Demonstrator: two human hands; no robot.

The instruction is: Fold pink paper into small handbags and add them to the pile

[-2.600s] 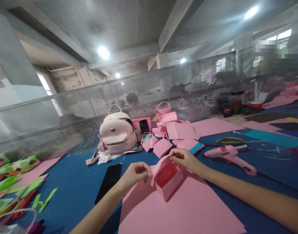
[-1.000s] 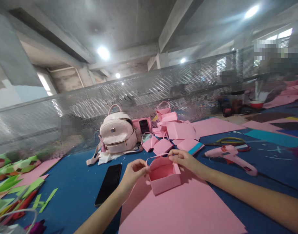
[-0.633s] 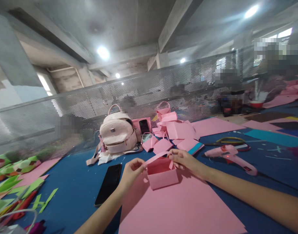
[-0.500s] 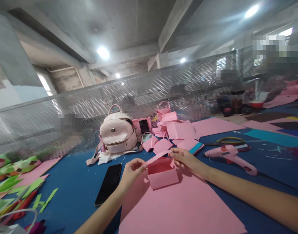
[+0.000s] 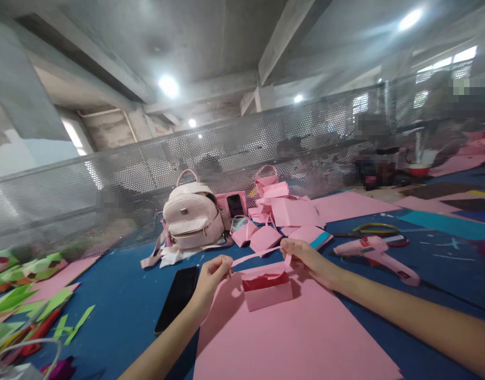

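Observation:
A small open pink paper box [image 5: 268,297] sits on large pink paper sheets [image 5: 290,338] in front of me. Above its back edge stretches a narrow pink paper strip [image 5: 255,256]. My left hand [image 5: 215,273] pinches the strip's left end, a little apart from the box. Thumb and fingers of my right hand [image 5: 301,257] are closed on the strip near its right end, where it bends down toward the box's right corner. Whether the strip is joined to the box there I cannot tell.
A black phone [image 5: 176,298] lies left of the sheets. Behind are a pale backpack [image 5: 195,216] and several folded pink paper pieces [image 5: 294,211]. At right lie a pink glue gun [image 5: 377,256] and scissors [image 5: 379,232]; green paper scraps [image 5: 70,327] are at left.
My left hand has moved slightly left and up, drawing the strip out from over the box's opening toward the back. The right hand has shifted a little right.

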